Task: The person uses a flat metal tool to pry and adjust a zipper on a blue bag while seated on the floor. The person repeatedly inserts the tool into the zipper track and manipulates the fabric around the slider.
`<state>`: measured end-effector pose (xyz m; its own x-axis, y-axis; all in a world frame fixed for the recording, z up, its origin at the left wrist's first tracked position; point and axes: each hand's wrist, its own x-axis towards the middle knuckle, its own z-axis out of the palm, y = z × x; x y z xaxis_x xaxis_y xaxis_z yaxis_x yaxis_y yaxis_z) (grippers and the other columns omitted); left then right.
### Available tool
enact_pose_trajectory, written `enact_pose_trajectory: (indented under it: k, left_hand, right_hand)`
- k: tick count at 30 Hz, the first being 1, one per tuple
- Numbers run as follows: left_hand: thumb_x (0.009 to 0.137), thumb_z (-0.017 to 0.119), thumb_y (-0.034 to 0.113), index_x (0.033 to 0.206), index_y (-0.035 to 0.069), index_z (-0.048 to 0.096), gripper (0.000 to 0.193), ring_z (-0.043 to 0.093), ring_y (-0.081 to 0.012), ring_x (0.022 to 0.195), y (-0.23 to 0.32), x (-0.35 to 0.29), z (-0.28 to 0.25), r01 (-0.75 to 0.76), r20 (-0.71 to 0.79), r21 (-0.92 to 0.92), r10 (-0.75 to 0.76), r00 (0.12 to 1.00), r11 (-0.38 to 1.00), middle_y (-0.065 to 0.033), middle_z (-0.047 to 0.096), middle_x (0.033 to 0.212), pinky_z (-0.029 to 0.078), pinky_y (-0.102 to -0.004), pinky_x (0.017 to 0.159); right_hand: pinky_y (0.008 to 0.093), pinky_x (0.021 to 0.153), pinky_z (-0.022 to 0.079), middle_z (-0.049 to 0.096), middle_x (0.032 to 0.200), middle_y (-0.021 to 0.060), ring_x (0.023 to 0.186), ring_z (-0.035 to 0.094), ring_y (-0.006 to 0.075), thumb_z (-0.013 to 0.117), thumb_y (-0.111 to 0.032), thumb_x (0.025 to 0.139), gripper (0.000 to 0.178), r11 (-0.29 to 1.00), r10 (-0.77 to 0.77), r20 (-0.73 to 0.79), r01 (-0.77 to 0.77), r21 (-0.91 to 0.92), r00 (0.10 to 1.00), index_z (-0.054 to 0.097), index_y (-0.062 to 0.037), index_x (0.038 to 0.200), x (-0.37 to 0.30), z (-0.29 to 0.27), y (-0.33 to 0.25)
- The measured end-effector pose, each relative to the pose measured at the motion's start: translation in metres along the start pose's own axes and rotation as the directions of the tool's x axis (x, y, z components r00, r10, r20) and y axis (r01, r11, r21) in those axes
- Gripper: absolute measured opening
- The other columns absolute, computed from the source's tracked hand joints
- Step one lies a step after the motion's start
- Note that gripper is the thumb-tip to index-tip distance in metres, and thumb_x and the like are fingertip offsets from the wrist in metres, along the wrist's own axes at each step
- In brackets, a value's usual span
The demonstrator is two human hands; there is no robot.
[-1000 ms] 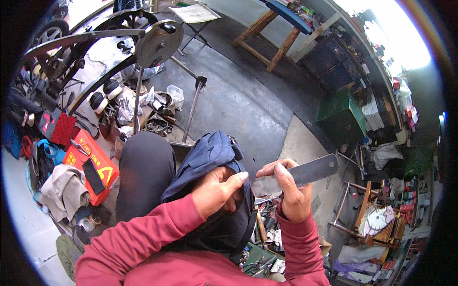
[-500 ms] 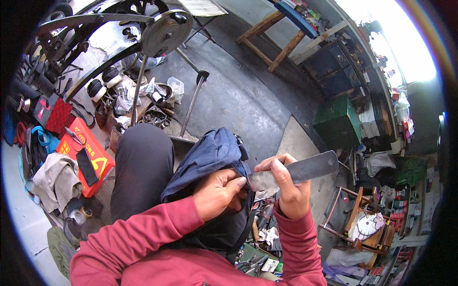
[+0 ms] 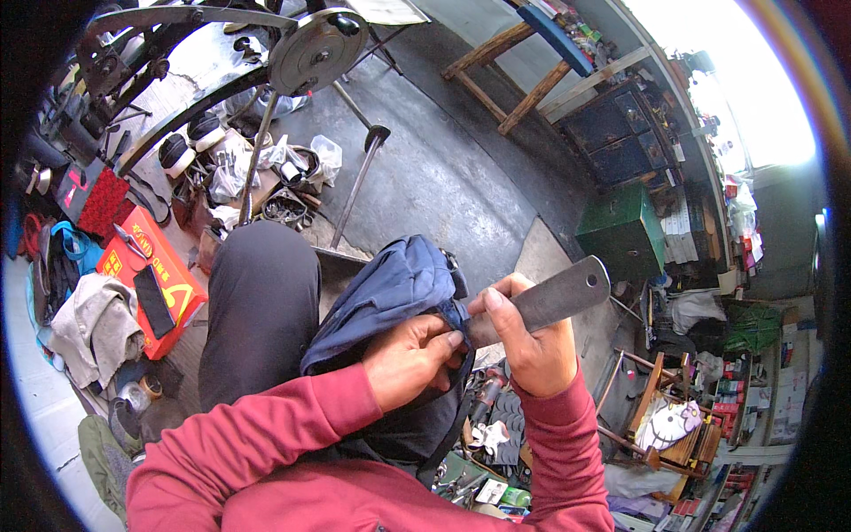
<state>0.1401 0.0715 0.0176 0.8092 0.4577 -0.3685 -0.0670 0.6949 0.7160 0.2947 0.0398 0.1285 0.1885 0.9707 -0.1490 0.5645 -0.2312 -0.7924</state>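
Note:
A dark blue cloth bag (image 3: pixel 377 297) lies across my lap, bunched up beside my knee. My left hand (image 3: pixel 409 362) is closed on its edge, thumb and fingers pinching the fabric. In my right hand (image 3: pixel 539 355) is a flat metal knife (image 3: pixel 560 298), a plain steel strip with a round hole near its outer end. My thumb and fingers wrap round it. The inner end of the knife meets the bag's edge just beside my left fingertips. Exactly where it touches is hidden by the cloth and fingers.
At left, a dark phone (image 3: pixel 154 300) lies on a red box (image 3: pixel 188 306) beside a beige cloth (image 3: pixel 96 324). A machine with a round wheel (image 3: pixel 317 55) stands at upper left. Tools and scraps lie below my right arm. A green box (image 3: pixel 620 232) and a wooden stool (image 3: pixel 651 399) are at right.
The knife has tilted, its outer end now higher and further left. Its inner end, blurred before, is now sharper at the bag's edge. My left hand keeps its pinch.

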Motion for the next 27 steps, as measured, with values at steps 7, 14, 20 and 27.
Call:
enact_pose_trajectory:
  k: [7,14,20,27]
  left_hand:
    - [0.108,0.052,0.024,0.108,0.001,0.063,0.026,0.065,-0.0147,0.070,-0.001,-0.001,0.001,0.010,-0.024,0.025,-0.009,1.000,1.000,-0.0088,0.068,0.094,0.057,-0.0294,0.066]
    - [0.107,0.052,0.028,0.112,0.002,0.062,0.028,0.062,-0.0135,0.069,-0.001,-0.002,0.000,0.000,-0.021,-0.035,0.000,1.000,0.999,-0.0066,0.066,0.095,0.053,-0.0277,0.065]
    - [0.108,0.052,0.027,0.114,0.003,0.062,0.027,0.063,-0.0140,0.073,-0.004,-0.002,0.001,-0.015,-0.025,-0.125,0.012,1.000,0.992,-0.0075,0.066,0.097,0.056,-0.0289,0.067]
    - [0.108,0.053,0.026,0.118,0.003,0.063,0.027,0.067,-0.0179,0.081,-0.004,-0.002,-0.005,-0.018,0.002,-0.109,0.018,1.000,0.994,-0.0090,0.068,0.100,0.059,-0.0321,0.070]
  right_hand:
    - [0.0274,0.070,0.049,0.067,0.081,0.0049,0.076,0.062,0.0109,0.056,-0.011,0.101,0.016,0.977,-0.035,0.070,0.048,-0.206,0.997,0.064,0.0015,0.097,0.016,-0.003,-0.001]
    - [0.0266,0.069,0.049,0.066,0.082,0.0044,0.078,0.064,0.0108,0.055,-0.007,0.100,0.012,1.000,0.002,0.019,-0.001,-0.031,1.000,0.063,0.0015,0.102,0.013,0.002,-0.001]
    - [0.0266,0.070,0.050,0.068,0.085,0.0054,0.079,0.064,0.0109,0.056,-0.008,0.099,0.012,0.997,0.078,0.042,-0.078,-0.012,0.996,0.063,0.0013,0.104,0.009,-0.003,0.002]
    - [0.0298,0.065,0.050,0.067,0.077,0.0059,0.071,0.063,0.0131,0.058,-0.008,0.098,0.012,0.999,-0.008,-0.028,0.009,0.035,1.000,0.065,0.0006,0.102,0.007,0.005,0.012]
